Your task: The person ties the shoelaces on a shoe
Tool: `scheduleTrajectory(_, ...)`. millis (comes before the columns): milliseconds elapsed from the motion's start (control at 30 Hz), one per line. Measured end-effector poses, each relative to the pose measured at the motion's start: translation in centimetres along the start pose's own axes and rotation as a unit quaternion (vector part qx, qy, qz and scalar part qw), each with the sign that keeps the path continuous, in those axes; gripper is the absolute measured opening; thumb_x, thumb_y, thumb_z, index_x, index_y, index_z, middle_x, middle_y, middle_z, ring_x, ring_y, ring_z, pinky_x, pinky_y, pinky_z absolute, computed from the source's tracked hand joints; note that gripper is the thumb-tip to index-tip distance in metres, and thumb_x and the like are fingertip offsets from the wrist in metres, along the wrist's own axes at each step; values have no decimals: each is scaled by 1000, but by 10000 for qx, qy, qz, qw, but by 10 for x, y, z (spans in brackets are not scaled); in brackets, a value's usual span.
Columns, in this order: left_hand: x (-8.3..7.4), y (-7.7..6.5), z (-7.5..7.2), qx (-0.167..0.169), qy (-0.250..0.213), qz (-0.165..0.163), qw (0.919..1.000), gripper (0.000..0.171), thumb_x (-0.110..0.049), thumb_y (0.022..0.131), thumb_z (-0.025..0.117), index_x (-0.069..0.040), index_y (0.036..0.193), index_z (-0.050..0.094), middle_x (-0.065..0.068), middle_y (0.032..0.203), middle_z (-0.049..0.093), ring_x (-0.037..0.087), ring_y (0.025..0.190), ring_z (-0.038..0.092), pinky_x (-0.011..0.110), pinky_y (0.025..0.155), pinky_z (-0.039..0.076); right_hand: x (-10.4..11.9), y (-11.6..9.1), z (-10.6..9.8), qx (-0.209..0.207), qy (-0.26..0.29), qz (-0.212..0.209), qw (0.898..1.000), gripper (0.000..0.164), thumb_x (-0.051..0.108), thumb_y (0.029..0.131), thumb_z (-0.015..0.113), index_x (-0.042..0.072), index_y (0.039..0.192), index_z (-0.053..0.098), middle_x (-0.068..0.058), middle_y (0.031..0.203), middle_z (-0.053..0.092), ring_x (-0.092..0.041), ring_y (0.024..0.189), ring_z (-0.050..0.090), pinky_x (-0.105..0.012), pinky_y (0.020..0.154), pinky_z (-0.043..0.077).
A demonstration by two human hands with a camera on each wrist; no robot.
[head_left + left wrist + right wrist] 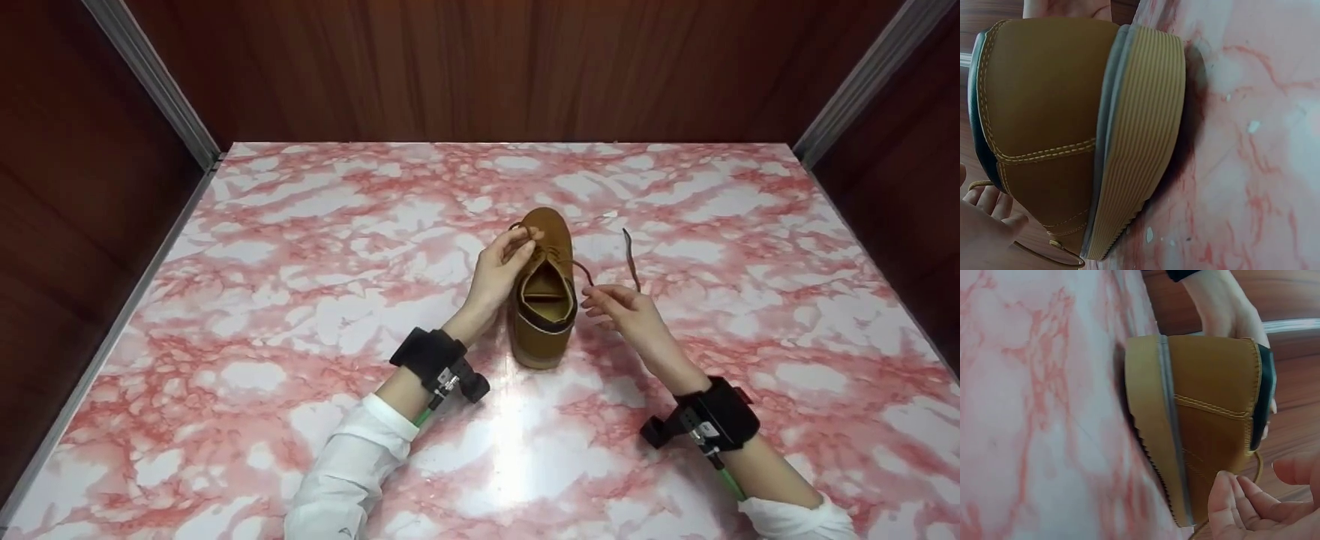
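A tan-brown lace-up shoe (pixel 545 349) stands upright on its sole, toe away from me, its dark-lined opening facing up. My left hand (pixel 499 271) is at the shoe's left front, thumb and index finger pinching a brown shoelace near the eyelets. To the right of the shoe, my right hand (pixel 626 311) holds the other side of the shoelace (pixel 581 268), which runs from the eyelets to the fingertips. Its loose tail (pixel 630 255) sticks out beyond that hand. Ribbed sole (pixel 1145 107) and yellow stitching show in the left wrist view; the right wrist view shows the opposite side (pixel 1213 377).
The shoe stands on a table (pixel 300 315) with a red-and-white marbled top. Dark wood-grain panels (pixel 480 67) rise behind it and at both sides, with grey metal strips (pixel 154 82) at the corners. Both wrists wear black camera straps (pixel 427 356) with green cables.
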State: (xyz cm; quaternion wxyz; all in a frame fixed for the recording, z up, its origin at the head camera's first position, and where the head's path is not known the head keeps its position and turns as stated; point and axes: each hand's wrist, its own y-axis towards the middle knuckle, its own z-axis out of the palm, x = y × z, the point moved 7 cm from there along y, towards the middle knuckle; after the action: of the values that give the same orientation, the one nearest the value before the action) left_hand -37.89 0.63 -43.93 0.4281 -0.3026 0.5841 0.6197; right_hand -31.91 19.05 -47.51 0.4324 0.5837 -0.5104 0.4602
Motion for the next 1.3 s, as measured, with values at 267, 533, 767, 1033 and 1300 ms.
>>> scheduleTrajectory(267,4,0,0,93,-16,-72,9999,25,-21,72,44,-14,96,45,-1,87,50,10,85,41,20,72,28,4,-2,15,300,634,334,9970,39,37,72,39,11,100,43,-8,92,47,-17,81,44,-31,67,32)
scheduleTrajectory(533,4,-4,0,168,-462,-339,9982,25,-20,73,42,-12,97,45,2,89,49,12,83,43,22,70,31,5,-1,22,507,1576,924,9819,51,39,71,38,14,113,27,-7,113,27,-15,95,32,-28,72,29)
scheduleTrajectory(767,6,-4,-1,144,-452,-361,9982,24,-20,72,43,-12,95,46,3,84,51,14,79,45,23,66,34,9,20,10,-52,2281,251,9733,45,33,72,41,21,113,26,0,113,27,-11,96,30,-29,75,26)
scheduleTrajectory(1033,9,1,-4,10,-245,-227,9994,25,-17,66,52,-11,90,49,2,84,51,14,76,46,23,64,35,20,48,-2,56,2919,-1217,9487,38,13,75,41,13,111,31,-6,112,29,-11,100,24,-29,78,21)
scheduleTrajectory(1300,13,5,-9,-178,-230,-197,9994,23,-15,61,56,-8,83,52,4,78,52,15,70,48,25,60,37,30,58,-3,236,3184,-1776,9309,36,6,75,39,7,111,31,-13,111,29,-17,100,24,-31,78,21)
